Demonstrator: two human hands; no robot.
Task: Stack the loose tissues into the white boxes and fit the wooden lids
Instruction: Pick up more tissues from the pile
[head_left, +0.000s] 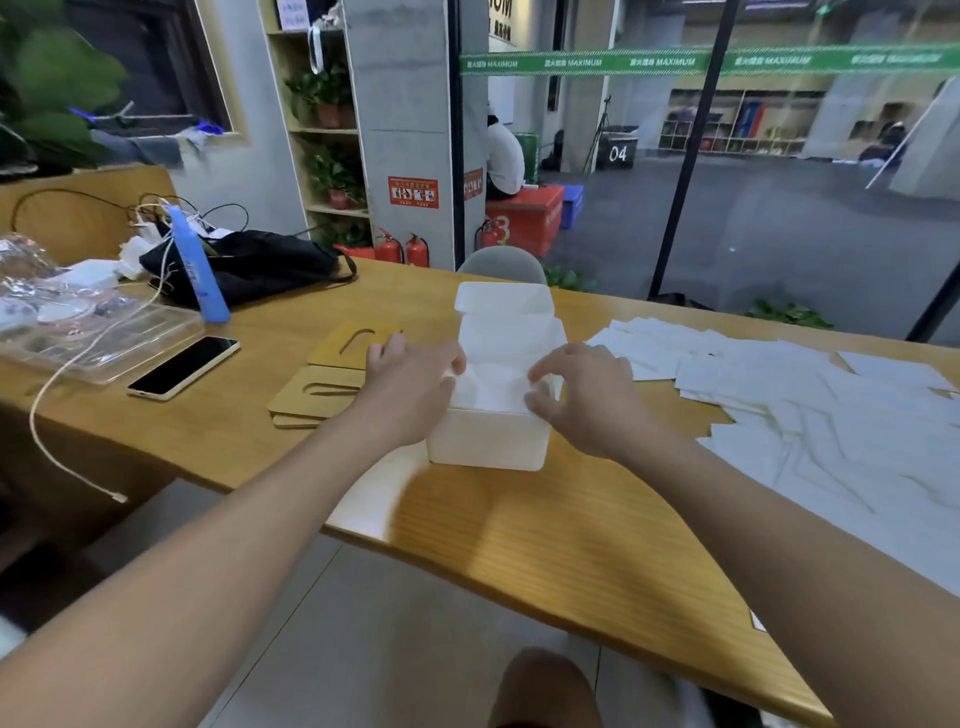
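The near white box (488, 441) stands on the bench (545, 519), directly ahead of the person and between both hands. A second white box (503, 304) sits just behind it, touching or nearly touching. The near box is open at the top and holds a layer of tissue (493, 387); its long axis runs away from the person.

The left hand (410, 371) rests at the left rim of the near box, fingers curled inward onto the tissue. Whether it pinches the tissue or only presses it cannot be told, because of motion blur. The right hand (576, 384) is at the right rim, thumb and forefinger bent toward each other over the tissue edge; an actual pinch cannot be confirmed.

The loose tissues (810, 415) lie spread over the bench to the right, so the right hand is the nearer one for fetching. The wooden lids (322, 395) lie stacked flat to the left, just beside the left hand, each with a slot cut in it. The left hand is the nearer one for fitting a lid.

Judgement: the current step is seating tissue in the near box; no lid is fitted yet.

Legible writing: "MAXIMUM" repeated on the green band (660, 61) across the glass, and "04" on a dark board (617, 153) beyond
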